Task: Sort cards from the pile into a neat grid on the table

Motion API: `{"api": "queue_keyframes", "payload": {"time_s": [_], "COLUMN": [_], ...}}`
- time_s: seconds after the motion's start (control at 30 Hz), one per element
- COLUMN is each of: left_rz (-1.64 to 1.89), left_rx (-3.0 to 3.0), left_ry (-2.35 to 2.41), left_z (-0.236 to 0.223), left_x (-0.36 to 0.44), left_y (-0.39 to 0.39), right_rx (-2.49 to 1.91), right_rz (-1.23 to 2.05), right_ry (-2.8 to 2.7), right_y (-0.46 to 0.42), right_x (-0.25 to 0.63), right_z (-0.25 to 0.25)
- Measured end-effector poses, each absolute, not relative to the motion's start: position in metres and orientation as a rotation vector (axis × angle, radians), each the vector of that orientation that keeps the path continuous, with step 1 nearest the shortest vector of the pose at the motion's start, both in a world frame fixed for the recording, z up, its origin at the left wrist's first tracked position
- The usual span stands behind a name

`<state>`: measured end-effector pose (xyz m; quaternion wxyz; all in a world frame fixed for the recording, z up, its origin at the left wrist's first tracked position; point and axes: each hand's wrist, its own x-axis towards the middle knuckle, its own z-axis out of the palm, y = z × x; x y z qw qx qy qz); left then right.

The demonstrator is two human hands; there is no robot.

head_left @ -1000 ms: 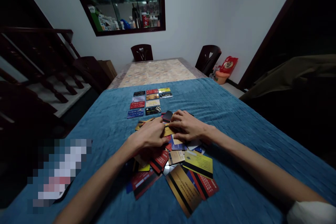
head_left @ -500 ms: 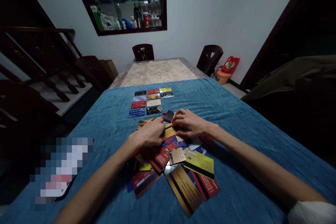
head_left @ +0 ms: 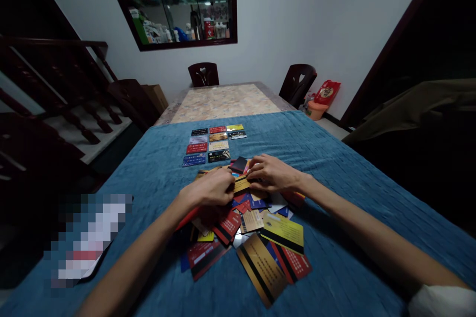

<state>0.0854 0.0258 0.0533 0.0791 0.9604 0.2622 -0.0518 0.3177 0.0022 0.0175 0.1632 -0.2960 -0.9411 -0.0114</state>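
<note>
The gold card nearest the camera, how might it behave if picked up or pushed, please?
The gold card looks thin and flat, so it is probably light and unlikely to roll. Its straight, unbent edges suggest it is fairly stiff. The soft-looking blue cloth below may add drag.

1. Black rectangular card with pale angular lines [head_left: 219, 155]: small lettering, apparently "VIP"; remaining print illegible.
2. Yellow rectangular card with black stripe [head_left: 282, 230]: dark printed lines, too small to read.
3. Gold rectangular card with black stripe [head_left: 262, 268]: dark character lines, illegible.
4. Glossy red bag [head_left: 327, 92]: round pale emblem, dark marking undeciphered.
</note>
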Motion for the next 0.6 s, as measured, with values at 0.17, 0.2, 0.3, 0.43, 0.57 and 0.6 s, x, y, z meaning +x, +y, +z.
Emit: {"api": "queue_keyframes", "payload": {"time_s": [0.17,0.2,0.3,0.43,0.57,0.6], "left_rz": [-0.079,-0.074,-0.083,-0.085,-0.047,-0.039], "left_rx": [2.799,2.789,2.778,2.747,2.733,2.734], "left_ry": [0.79,0.791,0.78,0.768,0.762,0.771], "left_z": [0.057,0.057,0.06,0.063,0.067,0.068], "left_x": [0.084,0.083,0.082,0.081,0.081,0.081], "left_y": [0.027,0.027,0.028,0.031,0.032,0.033], "right_rx": [-0.847,-0.848,-0.847,-0.851,-0.891,-0.911], "right_rz": [-0.081,-0.076,-0.028,0.041,0.095,0.109], "right_ry": [-2.672,-2.665,-2.641,-2.599,-2.535,-2.514], "right_y": [0.003,0.003,0.004,0.01,0.016,0.016], "right_x": [0.317,0.317,0.318,0.323,0.324,0.323], "right_z": [0.018,0.018,0.017,0.009,-0.001,-0.003]}}
